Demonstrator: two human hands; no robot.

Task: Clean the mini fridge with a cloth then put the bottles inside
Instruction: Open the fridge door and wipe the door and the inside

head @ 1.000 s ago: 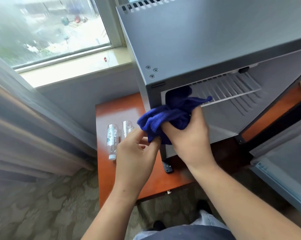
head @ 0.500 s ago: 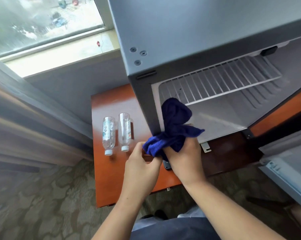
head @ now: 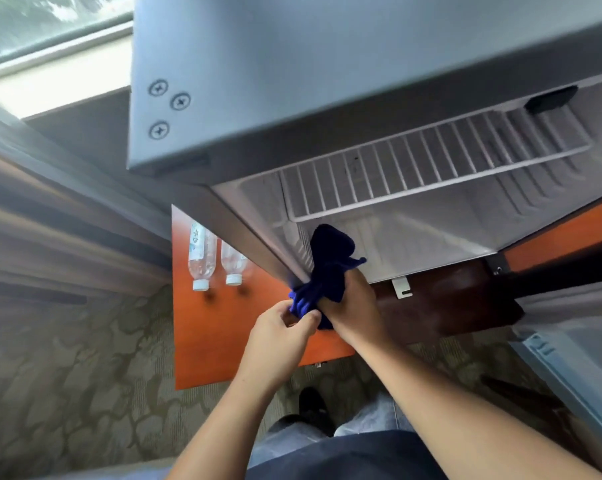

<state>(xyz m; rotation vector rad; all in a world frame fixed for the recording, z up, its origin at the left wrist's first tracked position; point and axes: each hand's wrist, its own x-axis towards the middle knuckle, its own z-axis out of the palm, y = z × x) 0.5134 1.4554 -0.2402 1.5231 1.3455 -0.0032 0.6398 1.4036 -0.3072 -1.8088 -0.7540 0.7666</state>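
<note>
Blue bunched cloth (head: 330, 265), right hand (head: 354, 304) gripping

Right hand (head: 353, 304) gripping cloth (head: 329, 268), left hand (head: 278, 336) pinching it, forearms converging

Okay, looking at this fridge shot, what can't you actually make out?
Head view only:
- Bottle nearer the fridge: far end hidden behind the front corner of the mini fridge.
- Other bottle: label print too small to read.
- Fridge door: cut off by the right edge.
- Right hand: fingertips buried in the blue cloth.
</note>
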